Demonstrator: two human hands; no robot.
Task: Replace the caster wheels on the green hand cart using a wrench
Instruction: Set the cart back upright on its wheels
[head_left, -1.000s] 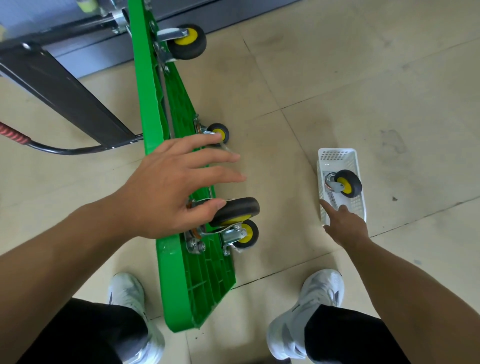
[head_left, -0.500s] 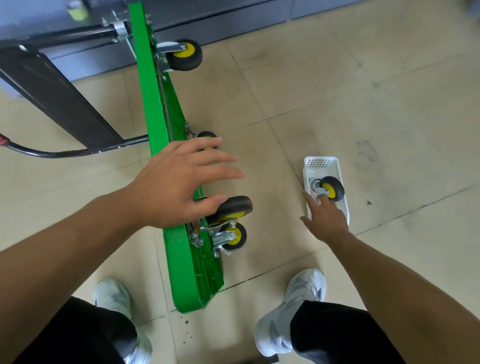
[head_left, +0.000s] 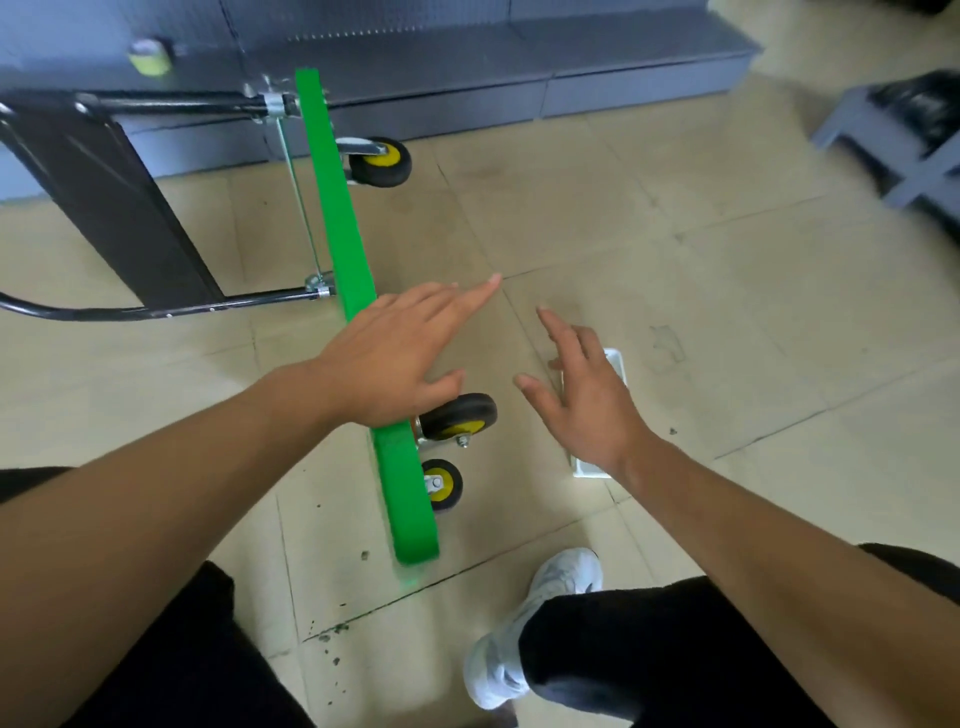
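Now lifted back off the white basket (head_left: 589, 470) with right hand (head_left: 587, 410) spread, empty; left hand (head_left: 395, 358) flat, straight-fingered, over the upended green hand cart (head_left: 337, 218). Probably nothing fetched yet.

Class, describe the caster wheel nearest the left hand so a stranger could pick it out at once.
Find the green cart standing on edge on the floor. Two yellow-hubbed wheels stick out near its close end. Take the upper wheel, by the thumb of the left hand: bigger than the small wheel below it.
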